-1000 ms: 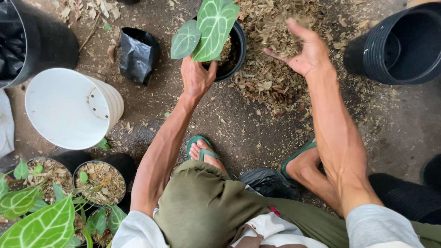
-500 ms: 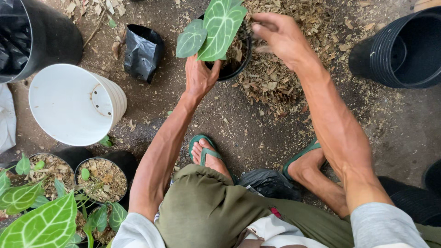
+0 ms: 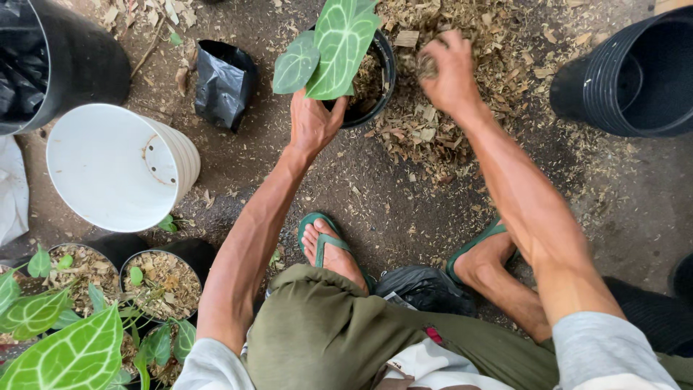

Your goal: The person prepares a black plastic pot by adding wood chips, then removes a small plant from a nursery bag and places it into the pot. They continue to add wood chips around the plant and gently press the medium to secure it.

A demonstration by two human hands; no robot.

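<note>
Brown dirt ground fills the whole view, hard and dusty, with small wood bits and dry leaves spread over it. A big pile of dry wood chips lies at the top, beside a small round black plastic pot. That pot sits on the ground near the top middle, and a plant with wide green white-veined leaves stands in it.

The left hand reaches under the leaves at the near side of the pot; its grip is half hidden by the leaves, so I cannot tell how tight it is or what it holds. The right hand is just beside the pot on its right side, fingers curled shut around a handful of chips.

A crumpled black plastic bag lies to the left of the pot. A white plastic bucket lies tipped on its side further left. A large black ribbed pot lies at the top right, and another big black tub at the top left. Small pots filled with chips and green plants stand at the bottom left. Two feet in green flip-flops rest flat on the dirt.
</note>
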